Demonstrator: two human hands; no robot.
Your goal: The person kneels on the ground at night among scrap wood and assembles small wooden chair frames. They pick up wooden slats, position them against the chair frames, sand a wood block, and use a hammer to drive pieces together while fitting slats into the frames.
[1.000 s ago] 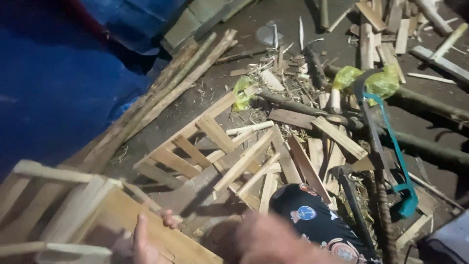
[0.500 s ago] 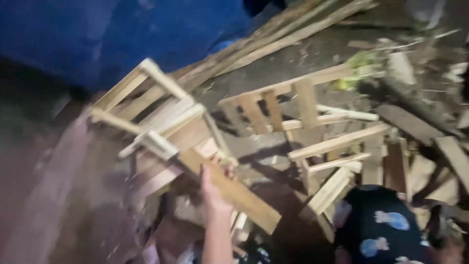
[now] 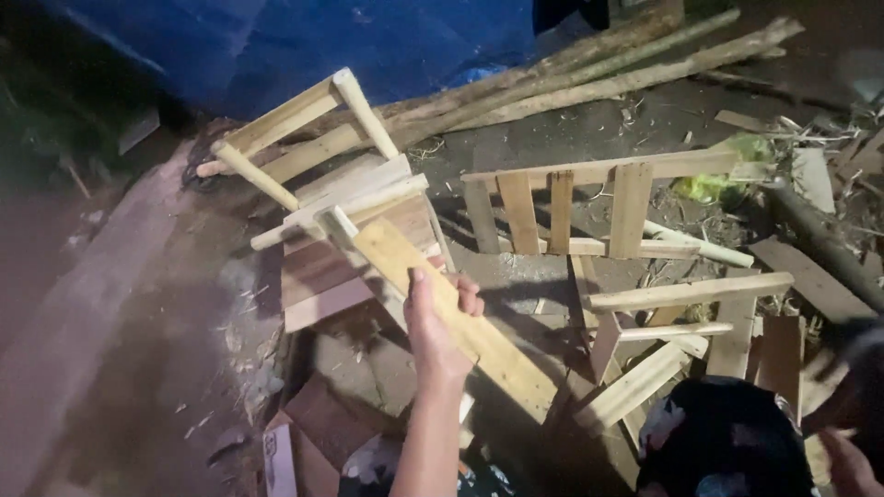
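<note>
Dirt ground [image 3: 138, 368] at night, strewn with wood offcuts; blue tarpaulin [image 3: 368, 41] behind. Head view: left hand [image 3: 435, 317] closed around flat pale wooden plank [image 3: 460, 322] of small unfinished wooden chair frame [image 3: 322, 184], tilted on its side just left of centre. Slatted pale wooden panel [image 3: 571, 207] lying near, to the right. Long rough poles [image 3: 599, 69] beyond. Right hand [image 3: 852, 465] at lower right edge, mostly cropped; grip cannot be told.

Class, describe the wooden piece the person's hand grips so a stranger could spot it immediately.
Find the blue tarp at the top; below it a pale wooden frame tilts up. The gripped plank slants down from it under the left hand, broad and flat, unlike the round rungs.
</note>
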